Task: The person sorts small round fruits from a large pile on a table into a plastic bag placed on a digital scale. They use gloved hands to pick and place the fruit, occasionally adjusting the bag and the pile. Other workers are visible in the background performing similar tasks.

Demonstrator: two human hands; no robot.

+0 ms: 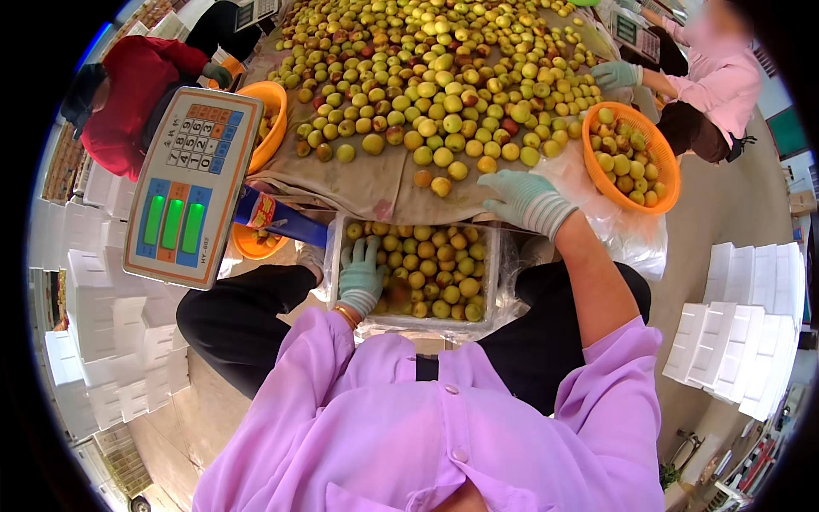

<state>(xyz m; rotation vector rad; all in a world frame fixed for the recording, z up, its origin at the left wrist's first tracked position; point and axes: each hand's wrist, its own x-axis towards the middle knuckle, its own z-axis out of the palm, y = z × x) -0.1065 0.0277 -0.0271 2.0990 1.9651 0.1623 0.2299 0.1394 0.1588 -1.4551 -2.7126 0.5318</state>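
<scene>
My left hand (pixel 361 272), in a pale green knit glove with a striped cuff, lies palm down with fingers apart at the left side of a white foam box (pixel 494 275). Round yellow-green fruit with reddish-brown patches (pixel 425 265), possibly jujubes, fill this box between my knees. Beyond it, my right hand (pixel 528 200), gloved the same way, hovers at the near edge of the cloth-covered table (pixel 365 182). Its thumb and fingers are apart, with no fruit visible between them. Close by lie a few loose fruits (pixel 440 186). The right palm is hidden.
A weighing scale's display (pixel 185 189) on a blue post (pixel 294 224) rises at the left. Orange baskets (pixel 668 185) (pixel 276 105) of fruit flank the table. Co-workers sit left (pixel 137 96) and right (pixel 716 83). White foam boxes (pixel 736 345) are stacked on both sides.
</scene>
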